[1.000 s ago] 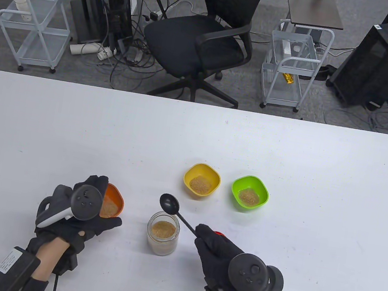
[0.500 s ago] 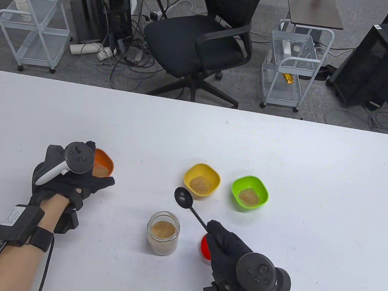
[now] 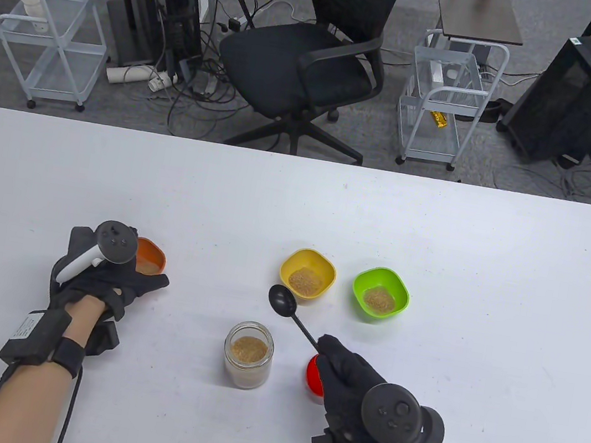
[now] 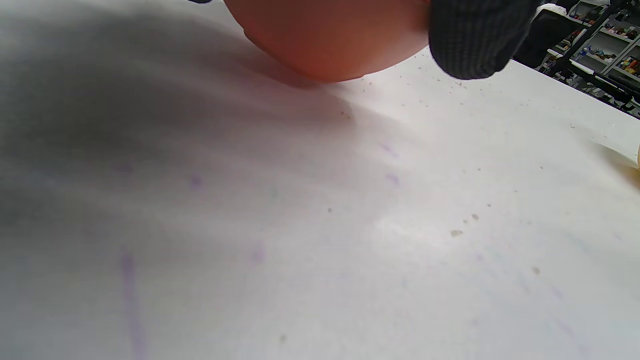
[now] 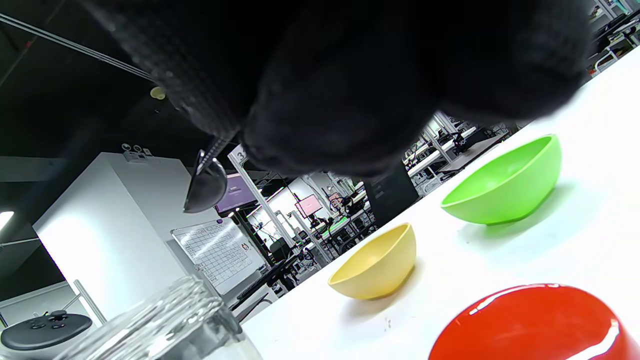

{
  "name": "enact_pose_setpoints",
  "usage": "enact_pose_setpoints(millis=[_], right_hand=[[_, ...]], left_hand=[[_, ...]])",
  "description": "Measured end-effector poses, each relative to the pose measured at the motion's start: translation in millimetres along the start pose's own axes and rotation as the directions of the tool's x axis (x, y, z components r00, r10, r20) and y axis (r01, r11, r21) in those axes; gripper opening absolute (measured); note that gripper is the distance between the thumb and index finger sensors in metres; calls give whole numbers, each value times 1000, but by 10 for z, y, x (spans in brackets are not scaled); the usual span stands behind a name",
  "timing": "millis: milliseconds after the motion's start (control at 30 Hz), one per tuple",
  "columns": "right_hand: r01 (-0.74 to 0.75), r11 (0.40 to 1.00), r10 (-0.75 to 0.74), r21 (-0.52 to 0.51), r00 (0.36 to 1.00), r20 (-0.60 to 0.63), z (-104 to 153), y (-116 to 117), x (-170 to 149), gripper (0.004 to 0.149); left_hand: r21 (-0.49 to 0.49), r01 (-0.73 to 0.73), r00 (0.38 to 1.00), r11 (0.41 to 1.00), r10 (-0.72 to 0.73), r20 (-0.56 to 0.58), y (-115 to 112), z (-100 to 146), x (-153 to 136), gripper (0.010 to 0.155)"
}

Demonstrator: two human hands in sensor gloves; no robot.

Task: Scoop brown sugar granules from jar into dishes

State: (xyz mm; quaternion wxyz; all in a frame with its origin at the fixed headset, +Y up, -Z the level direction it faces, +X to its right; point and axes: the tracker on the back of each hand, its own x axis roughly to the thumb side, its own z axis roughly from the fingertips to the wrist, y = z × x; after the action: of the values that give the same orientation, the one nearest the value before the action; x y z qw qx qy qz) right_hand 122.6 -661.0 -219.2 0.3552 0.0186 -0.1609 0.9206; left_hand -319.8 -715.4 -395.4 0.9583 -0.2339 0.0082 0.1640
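The left hand [image 3: 95, 279] grips the small orange plastic dish [image 3: 150, 259] at nine o'clock and should set it level; the right hand [image 3: 359, 388] pinches the black plastic spoon [image 3: 293, 315].

Beyond the white table's [image 3: 440, 227] far edge stand a black mesh office chair [image 3: 305, 55], two white wire trolleys [image 3: 50, 37] [image 3: 444, 99], and black computer towers [image 3: 585, 93].

Table view: bright, even overhead light; the bench [image 3: 437, 244] shows soft, short shadows and stays sharp. Left wrist view: blurred, with broad shadow from 9 to 12 o'clock. Right wrist view: the glove [image 5: 350, 75] is dark and defocused; the red lid [image 5: 530, 325] carries glare.
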Motion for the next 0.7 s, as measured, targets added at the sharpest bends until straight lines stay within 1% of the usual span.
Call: enact_pose_setpoints(millis=[133, 200, 367, 467, 633, 700], right_hand=[[2, 1000, -2, 4, 1000, 3, 1, -2, 1, 38], [4, 1000, -4, 2, 1000, 4, 3, -3, 1, 38], [3, 1000, -3, 9, 1000, 6, -1, 2, 2, 38], [5, 1000, -5, 12, 1000, 9, -3, 2, 2, 38], [11, 1000, -11, 22, 1000, 11, -5, 11, 4, 38], [10, 999, -11, 30, 1000, 13, -6, 25, 5, 38]], left_hand=[[-9, 6, 1000, 1000, -6, -6, -63, -19, -20, 115], [3, -25, 1000, 1000, 25, -5, -72, -20, -25, 115], [-23, 0, 1000, 1000, 0, -1, -45, -1, -8, 118], [-13, 18, 1000, 1000, -18, 10, -12, 45, 20, 117], [70, 50, 996, 996, -56, 74, 52, 225, 131, 111], [112, 95, 989, 989, -106, 99, 66, 334, 199, 109]])
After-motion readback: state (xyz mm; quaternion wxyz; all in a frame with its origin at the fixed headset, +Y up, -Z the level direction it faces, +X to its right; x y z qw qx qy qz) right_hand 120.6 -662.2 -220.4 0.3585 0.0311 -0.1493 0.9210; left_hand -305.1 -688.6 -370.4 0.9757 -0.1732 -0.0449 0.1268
